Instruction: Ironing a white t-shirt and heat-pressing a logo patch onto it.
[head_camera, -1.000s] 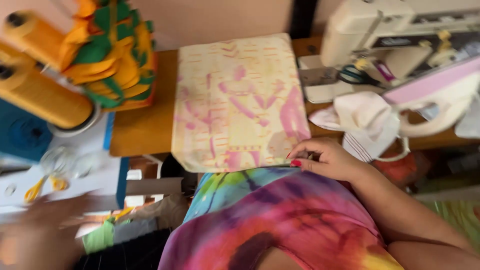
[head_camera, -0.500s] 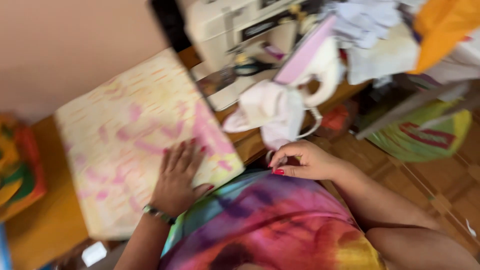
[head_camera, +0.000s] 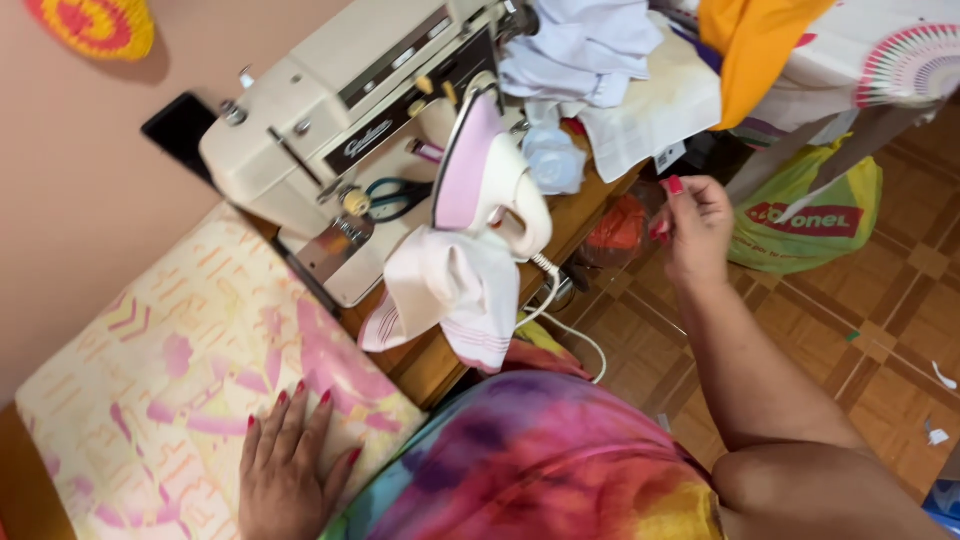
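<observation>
A person's left hand (head_camera: 288, 462) is lying flat, fingers spread, palm down on a padded board (head_camera: 170, 390) covered in yellow cloth with pink marks, at about seven o'clock in the head view. The red-nailed fingertips are pointing toward one o'clock, pressing on the cover near its lower right edge. The right hand (head_camera: 690, 228) is hanging in the air at about three o'clock, fingers loosely curled, thumb and forefinger drawn close together; whether anything is pinched between them cannot be told. It is touching nothing else and is sitting well apart from the board.

Between the two hands, a pink and white iron (head_camera: 487, 180) is standing on the edge of a wooden table (head_camera: 440, 358), with a white striped cloth (head_camera: 445, 290) draping from under it over the table edge. A white cord (head_camera: 565, 325) is trailing down from the iron toward the floor. At eleven o'clock from the iron, a cream sewing machine (head_camera: 330, 110) is sitting on the table, with green-handled scissors (head_camera: 395, 197) lying on its bed. White fabric (head_camera: 590, 50) and orange fabric (head_camera: 750, 45) are piling up at one o'clock. A green plastic bag (head_camera: 810, 215) is resting on the wooden parquet floor (head_camera: 890, 330) just right of the raised hand. The person's tie-dyed garment (head_camera: 540, 460) is filling the six o'clock foreground.
</observation>
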